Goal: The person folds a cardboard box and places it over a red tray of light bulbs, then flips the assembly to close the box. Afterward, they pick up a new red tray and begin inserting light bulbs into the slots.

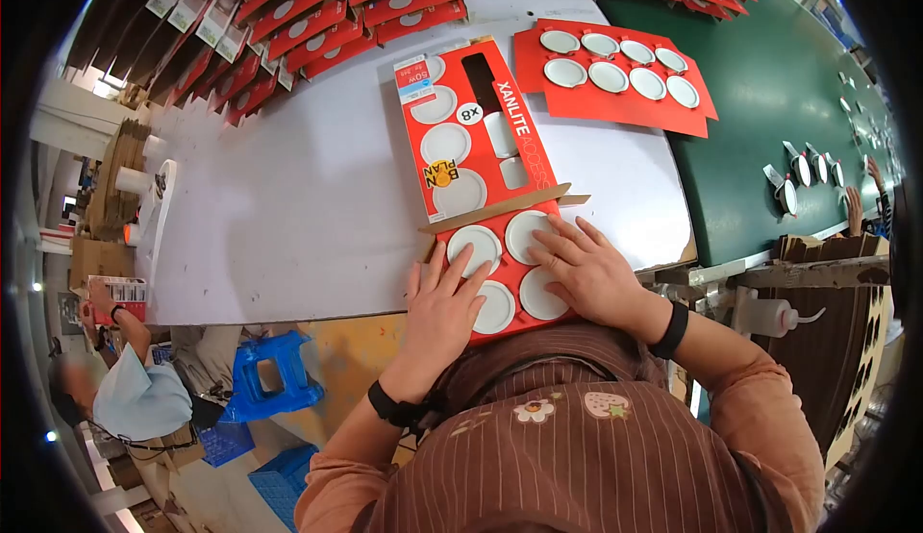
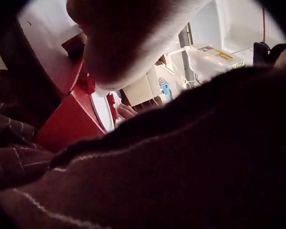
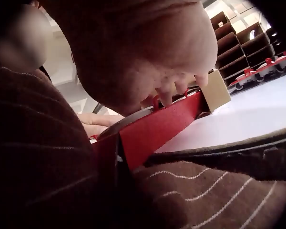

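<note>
A red printed carton lies on the white table, its open end facing the person's body with brown flaps raised. From that end sticks out a red cardboard tray holding round white downlights. The left hand rests on the tray's left side, fingertips over the downlights there. On the right side, the right hand lies with spread fingers across the downlights. In the right wrist view, the right hand's fingers touch the top by the tray's red side wall. The tray's far end is hidden inside the carton.
Another red tray of white downlights lies beyond the carton on the right. Several loose downlights stand on the green surface. Stacked red cartons line the back. Another person is at left, near a blue stool.
</note>
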